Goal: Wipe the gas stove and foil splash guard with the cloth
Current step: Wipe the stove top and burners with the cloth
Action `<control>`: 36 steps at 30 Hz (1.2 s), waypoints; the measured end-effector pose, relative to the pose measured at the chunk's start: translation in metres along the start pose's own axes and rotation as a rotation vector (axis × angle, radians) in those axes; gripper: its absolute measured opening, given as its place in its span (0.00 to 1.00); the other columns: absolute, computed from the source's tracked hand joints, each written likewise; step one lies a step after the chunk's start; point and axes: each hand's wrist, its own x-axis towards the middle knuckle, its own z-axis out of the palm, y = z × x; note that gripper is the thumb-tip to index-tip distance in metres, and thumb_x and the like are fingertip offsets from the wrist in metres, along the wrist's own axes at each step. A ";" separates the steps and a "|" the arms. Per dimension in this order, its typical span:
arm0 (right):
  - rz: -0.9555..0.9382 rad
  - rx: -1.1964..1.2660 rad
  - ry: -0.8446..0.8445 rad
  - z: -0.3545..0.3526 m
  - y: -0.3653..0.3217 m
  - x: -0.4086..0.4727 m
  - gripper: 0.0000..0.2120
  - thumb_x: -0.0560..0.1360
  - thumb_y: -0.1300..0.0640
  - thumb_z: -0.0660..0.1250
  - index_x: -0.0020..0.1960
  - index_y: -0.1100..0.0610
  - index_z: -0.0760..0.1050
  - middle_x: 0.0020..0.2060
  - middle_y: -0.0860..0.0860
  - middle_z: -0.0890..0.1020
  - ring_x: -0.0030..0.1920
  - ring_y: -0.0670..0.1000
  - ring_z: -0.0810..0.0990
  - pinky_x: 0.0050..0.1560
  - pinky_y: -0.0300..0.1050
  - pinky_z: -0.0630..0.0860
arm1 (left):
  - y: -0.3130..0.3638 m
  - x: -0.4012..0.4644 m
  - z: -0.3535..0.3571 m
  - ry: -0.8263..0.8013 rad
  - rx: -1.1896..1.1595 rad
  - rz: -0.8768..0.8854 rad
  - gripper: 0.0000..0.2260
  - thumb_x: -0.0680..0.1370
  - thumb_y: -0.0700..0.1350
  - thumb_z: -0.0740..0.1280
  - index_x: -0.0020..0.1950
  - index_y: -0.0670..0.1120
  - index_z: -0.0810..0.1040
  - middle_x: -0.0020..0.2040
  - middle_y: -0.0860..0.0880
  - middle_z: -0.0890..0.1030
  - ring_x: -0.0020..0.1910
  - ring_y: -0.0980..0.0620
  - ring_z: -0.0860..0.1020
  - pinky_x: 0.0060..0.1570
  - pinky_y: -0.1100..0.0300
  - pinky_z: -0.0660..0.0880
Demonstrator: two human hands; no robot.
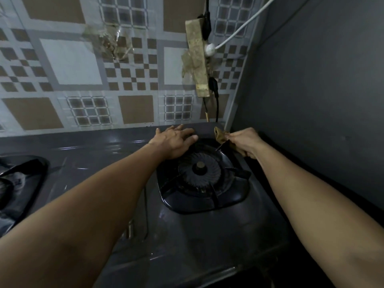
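The grey gas stove (187,235) fills the lower part of the view, with its right burner and black pan support (200,175) in the middle. My left hand (173,141) lies flat on the stove top behind the burner, fingers spread. My right hand (246,142) is at the stove's back right corner, closed on a small brown cloth (220,136) that sticks out to the left of my fingers. The patterned foil splash guard (83,80) covers the wall behind the stove.
A dirty power strip (197,59) with a white plug and cables hangs taped to the splash guard above the burner. A grey wall (322,90) stands close on the right. The left burner (18,179) shows at the left edge.
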 end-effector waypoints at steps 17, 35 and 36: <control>0.265 -0.209 0.185 -0.041 0.018 -0.106 0.16 0.69 0.53 0.74 0.50 0.62 0.75 0.45 0.58 0.80 0.46 0.58 0.81 0.43 0.47 0.78 | 0.030 -0.032 -0.007 0.108 0.290 -0.099 0.36 0.77 0.69 0.49 0.80 0.53 0.46 0.80 0.43 0.51 0.78 0.38 0.50 0.69 0.28 0.47; -0.021 -0.500 0.128 -0.033 0.049 -0.214 0.17 0.75 0.55 0.69 0.63 0.58 0.79 0.62 0.53 0.80 0.65 0.53 0.75 0.61 0.36 0.67 | 0.037 -0.115 0.015 0.017 0.130 0.068 0.29 0.81 0.61 0.48 0.78 0.47 0.57 0.80 0.45 0.47 0.79 0.45 0.44 0.72 0.33 0.41; -0.070 -0.531 0.090 -0.029 0.051 -0.222 0.17 0.76 0.55 0.68 0.64 0.58 0.78 0.65 0.52 0.78 0.67 0.52 0.73 0.63 0.35 0.65 | 0.037 -0.120 0.016 0.002 0.117 0.058 0.28 0.82 0.59 0.48 0.78 0.46 0.55 0.80 0.45 0.47 0.79 0.45 0.44 0.72 0.33 0.40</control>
